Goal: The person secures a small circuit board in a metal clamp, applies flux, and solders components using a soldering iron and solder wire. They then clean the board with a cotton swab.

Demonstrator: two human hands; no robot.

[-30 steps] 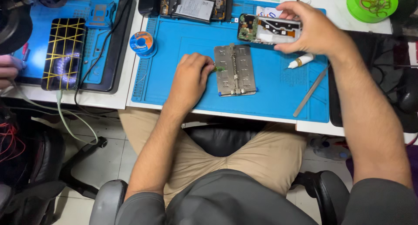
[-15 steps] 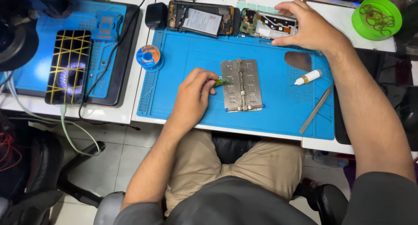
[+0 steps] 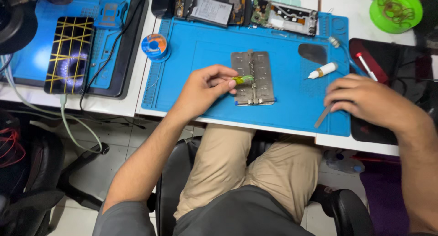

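Between your left hand's [image 3: 200, 91] thumb and fingertips sits a small green circuit board [image 3: 242, 79], pinched by its left edge and laid against the metal clamping fixture [image 3: 253, 77] on the blue work mat [image 3: 214, 49]; it looks light, stiff and fragile, so keep your hold on the bare edges, off the components. Your right hand [image 3: 365, 99] is curled closed on a flat metal pry tool [image 3: 322, 117] near the white glue tube [image 3: 323, 70].

Small green circuit strip [image 3: 243, 79]: pinched at one end, lying flat across metal holder plate [image 3: 252, 78], mid-mat, nearer front edge. Thin grey metal tool [image 3: 322, 116]: flat, slanted, near mat's front right corner, upper end hidden under fingers.
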